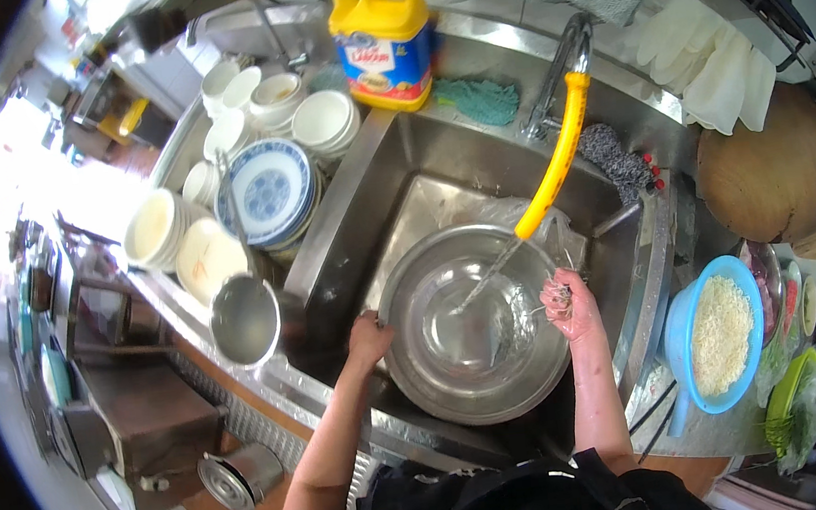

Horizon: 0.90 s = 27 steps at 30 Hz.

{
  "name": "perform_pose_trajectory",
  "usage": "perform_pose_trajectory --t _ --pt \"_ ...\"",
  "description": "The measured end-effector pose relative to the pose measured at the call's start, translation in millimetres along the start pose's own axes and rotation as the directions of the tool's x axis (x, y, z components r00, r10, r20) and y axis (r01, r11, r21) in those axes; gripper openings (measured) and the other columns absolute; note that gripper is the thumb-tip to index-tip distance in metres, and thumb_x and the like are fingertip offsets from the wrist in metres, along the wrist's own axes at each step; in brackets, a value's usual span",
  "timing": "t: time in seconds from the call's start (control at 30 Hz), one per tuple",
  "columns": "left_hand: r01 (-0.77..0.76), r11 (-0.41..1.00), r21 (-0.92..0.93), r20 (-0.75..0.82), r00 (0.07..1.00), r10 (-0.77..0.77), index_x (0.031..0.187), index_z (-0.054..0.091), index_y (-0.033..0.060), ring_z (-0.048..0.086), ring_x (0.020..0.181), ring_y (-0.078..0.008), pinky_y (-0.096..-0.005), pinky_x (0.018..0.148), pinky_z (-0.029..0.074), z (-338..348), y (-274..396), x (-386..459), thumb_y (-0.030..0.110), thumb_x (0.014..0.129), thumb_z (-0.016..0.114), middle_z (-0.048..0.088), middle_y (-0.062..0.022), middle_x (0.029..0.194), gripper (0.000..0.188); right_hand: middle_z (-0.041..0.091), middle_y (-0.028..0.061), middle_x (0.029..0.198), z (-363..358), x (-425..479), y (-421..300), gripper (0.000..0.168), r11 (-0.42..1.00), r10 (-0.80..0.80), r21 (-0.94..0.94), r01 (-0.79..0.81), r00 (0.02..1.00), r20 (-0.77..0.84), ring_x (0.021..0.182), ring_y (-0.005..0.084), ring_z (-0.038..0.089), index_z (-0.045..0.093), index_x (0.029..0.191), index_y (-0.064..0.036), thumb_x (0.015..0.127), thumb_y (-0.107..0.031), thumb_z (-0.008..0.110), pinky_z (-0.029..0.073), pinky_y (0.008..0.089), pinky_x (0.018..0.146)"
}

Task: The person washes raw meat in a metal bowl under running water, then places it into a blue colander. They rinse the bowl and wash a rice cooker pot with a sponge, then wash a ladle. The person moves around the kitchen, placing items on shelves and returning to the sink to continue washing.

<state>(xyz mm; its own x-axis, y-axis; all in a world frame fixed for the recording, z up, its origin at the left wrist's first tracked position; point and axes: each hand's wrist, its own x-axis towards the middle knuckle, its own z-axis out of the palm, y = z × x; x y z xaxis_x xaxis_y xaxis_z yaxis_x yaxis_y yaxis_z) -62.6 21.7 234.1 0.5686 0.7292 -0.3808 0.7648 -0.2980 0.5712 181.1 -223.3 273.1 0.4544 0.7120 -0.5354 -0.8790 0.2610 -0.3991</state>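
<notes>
A large stainless steel basin (422, 382) stands in the metal sink, and water runs into it from a yellow hose (554, 155) on the tap. My left hand (370, 341) grips the basin's left rim. Closed around a bunch of thin whitish strands, my right hand (568, 305) is at the basin's right rim; what the strands are, I cannot tell. Behind the basin, clear plastic film (508, 208) lies in the sink.
Stacked bowls (321, 120), blue-patterned plates (266, 188) and a metal ladle (245, 320) stand left. A yellow detergent jug (385, 50) is behind the sink. Right are a blue colander (735, 274) of white shreds and a round wooden board (771, 164).
</notes>
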Motion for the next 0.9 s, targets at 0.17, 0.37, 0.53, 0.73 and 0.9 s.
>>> perform_pose_trajectory --t 0.17,0.37,0.53,0.73,0.9 --pt "-0.352 0.936 0.019 -0.208 0.914 0.348 0.1 0.057 0.0016 0.051 0.097 -0.0329 -0.0371 0.083 0.043 -37 16 -66 0.008 0.07 0.056 0.053 -0.017 0.099 0.031 0.04 -0.0017 0.057 24 -24 28 0.018 0.982 0.087 -0.17 -0.078 0.995 0.046 0.041 0.0053 0.033 0.042 0.068 -0.013 0.082 -0.018 0.053 0.022 0.0182 0.033" --pt "-0.362 0.87 0.335 -0.421 0.769 0.482 0.087 0.062 0.0053 0.051 0.101 -0.0304 -0.0442 0.087 0.04 -64 -19 -146 0.005 0.066 0.057 0.056 -0.0131 0.098 0.021 0.041 -0.0011 0.055 32 -29 85 0.019 0.935 0.295 -0.232 -0.268 0.951 0.092 0.039 0.0051 0.033 0.041 0.068 -0.014 0.083 -0.018 0.052 0.02 0.0167 0.031" --pt "-0.455 0.878 0.153 -0.61 0.655 0.446 0.078 0.062 0.0042 0.053 0.099 -0.0305 -0.0424 0.087 0.041 -57 -40 -148 0.002 0.061 0.052 0.058 -0.0113 0.092 0.019 0.039 -0.0014 0.058 60 -18 129 0.017 0.818 0.536 -0.32 -0.478 0.835 0.126 0.044 0.0053 0.033 0.041 0.07 -0.017 0.083 -0.017 0.053 0.023 0.0156 0.032" --pt "-0.483 0.873 0.066 -0.692 0.608 0.389 0.084 0.061 0.0048 0.051 0.101 -0.034 -0.0442 0.089 0.039 -57 -52 -150 0.004 0.06 0.051 0.055 -0.0138 0.1 0.027 0.037 -0.0005 0.059 127 -25 173 0.02 0.785 0.614 -0.322 -0.53 0.735 0.288 0.046 0.0069 0.032 0.041 0.067 -0.014 0.084 -0.017 0.052 0.025 0.0162 0.033" --pt "-0.6 0.785 -0.153 -0.764 0.576 0.291 0.107 0.055 0.0059 0.04 0.114 -0.0378 -0.0469 0.097 0.032 -56 -70 -158 -0.004 0.066 0.052 0.044 -0.0176 0.119 0.042 0.037 0.0018 0.061 203 -44 237 0.024 0.784 0.613 -0.374 -0.496 0.711 0.344 0.047 0.0093 0.032 0.036 0.065 -0.011 0.083 -0.016 0.051 0.026 0.0175 0.032"
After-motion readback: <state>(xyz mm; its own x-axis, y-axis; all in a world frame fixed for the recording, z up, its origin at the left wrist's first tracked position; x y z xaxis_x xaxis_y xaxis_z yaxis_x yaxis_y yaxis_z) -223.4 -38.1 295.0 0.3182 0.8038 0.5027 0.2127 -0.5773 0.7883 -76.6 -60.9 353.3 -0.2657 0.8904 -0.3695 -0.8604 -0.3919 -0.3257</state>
